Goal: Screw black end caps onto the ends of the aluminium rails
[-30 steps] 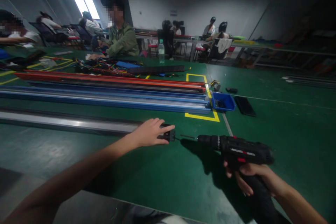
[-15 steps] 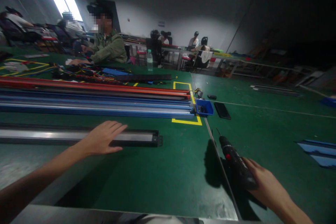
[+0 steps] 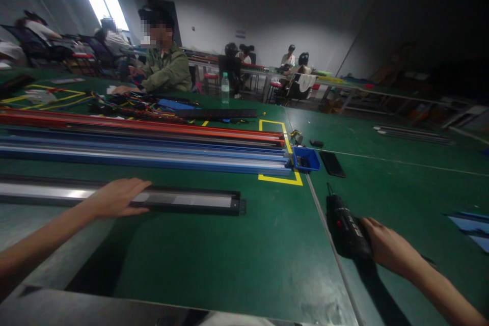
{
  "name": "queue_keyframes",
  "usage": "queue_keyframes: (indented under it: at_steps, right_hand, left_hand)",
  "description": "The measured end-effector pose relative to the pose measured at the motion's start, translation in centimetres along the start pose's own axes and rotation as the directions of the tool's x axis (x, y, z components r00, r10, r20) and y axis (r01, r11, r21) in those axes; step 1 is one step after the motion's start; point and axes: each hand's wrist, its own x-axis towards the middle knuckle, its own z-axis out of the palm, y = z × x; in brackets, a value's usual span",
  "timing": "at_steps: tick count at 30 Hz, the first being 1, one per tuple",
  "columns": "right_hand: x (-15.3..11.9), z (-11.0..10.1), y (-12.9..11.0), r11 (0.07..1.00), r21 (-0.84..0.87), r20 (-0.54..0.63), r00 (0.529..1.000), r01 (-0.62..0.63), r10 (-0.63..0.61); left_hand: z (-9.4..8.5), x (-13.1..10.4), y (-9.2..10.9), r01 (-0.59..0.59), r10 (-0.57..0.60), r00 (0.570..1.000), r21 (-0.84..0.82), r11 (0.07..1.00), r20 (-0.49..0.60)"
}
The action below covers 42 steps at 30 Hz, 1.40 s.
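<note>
A long black profile with a silver strip (image 3: pixel 198 199) lies lengthwise across the near left of the table, a black end piece on its right end. My left hand (image 3: pixel 114 198) is over this profile, fingers stretched out and thumb apart; I cannot tell how firmly it touches. On the right, my right hand (image 3: pixel 384 242) is wrapped round a black cordless drill (image 3: pixel 348 229). The drill is low at the tabletop, its thin bit pointing away from me. Its grip is mostly hidden by my hand.
Blue profiles (image 3: pixel 229 162) and orange-red profiles (image 3: pixel 229 133) lie beyond. A blue bin (image 3: pixel 311 162) of small dark parts stands at their right ends, near a black phone (image 3: pixel 332 164). A bottle (image 3: pixel 225 89) stands farther back. A co-worker (image 3: pixel 168 69) sits across the table near tangled wires.
My left hand has slid left along the profile. My right hand has lowered the drill towards the tabletop. The whole view has shifted slightly.
</note>
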Motion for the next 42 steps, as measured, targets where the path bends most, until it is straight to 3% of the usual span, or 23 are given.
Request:
queue_keyframes:
  at_steps: [3, 9, 16, 22, 25, 28, 31, 34, 38, 42]
  right_hand:
    - [0.2, -0.4, 1.1, 0.983, 0.177, 0.000, 0.998, 0.055, -0.056]
    - [0.4, -0.6, 2.3, 0.840, 0.511, -0.151, 0.981, 0.181, -0.120]
    - [-0.4, -0.6, 2.6, 0.866, 0.485, -0.151, 0.987, 0.121, -0.053]
    - [-1.4, -2.2, 2.8, 0.910, 0.401, -0.054, 0.995, 0.102, -0.088]
    - [-1.4, -3.6, 0.1, 0.959, 0.253, -0.133, 0.986, 0.130, -0.099]
    - [-1.0, -3.6, -5.0, 0.956, 0.242, -0.104, 0.984, 0.164, -0.142]
    - [0.1, -1.4, -10.5, 0.916, 0.350, -0.081, 0.980, 0.197, -0.180]
    - [1.6, 2.0, -14.8, 0.871, 0.435, -0.245, 0.961, 0.228, -0.129]
    - [3.4, 5.3, -17.6, 0.879, 0.376, -0.298, 0.937, 0.292, -0.184]
    - [4.2, 6.3, -17.8, 0.902, 0.306, -0.280, 0.934, 0.305, -0.221]
  left_hand:
    - [0.2, 0.2, 0.3, -0.004, 0.004, 1.000, 0.006, 1.000, 0.014]
    - [0.1, 1.3, 2.3, 0.002, -0.004, 0.993, 0.020, 1.000, 0.119]
    - [-0.4, 2.9, 6.3, 0.009, -0.009, 0.992, 0.004, 1.000, 0.128]
    - [-0.6, 4.2, 9.0, -0.031, 0.031, 0.995, 0.001, 1.000, 0.098]
    - [-0.6, 4.8, 10.4, -0.025, 0.026, 0.996, -0.020, 0.999, 0.085]
    - [-0.9, 5.6, 12.2, -0.023, 0.024, 0.994, -0.010, 1.000, 0.107]
    - [-1.3, 6.5, 14.3, -0.035, 0.029, 0.988, 0.035, 0.999, 0.150]
    - [-1.7, 7.3, 16.2, -0.060, 0.042, 0.982, 0.092, 0.994, 0.184]
    - [-1.9, 7.9, 18.3, -0.077, 0.049, 0.979, 0.138, 0.987, 0.197]
    - [-2.2, 8.5, 20.2, -0.074, 0.042, 0.978, 0.151, 0.986, 0.205]
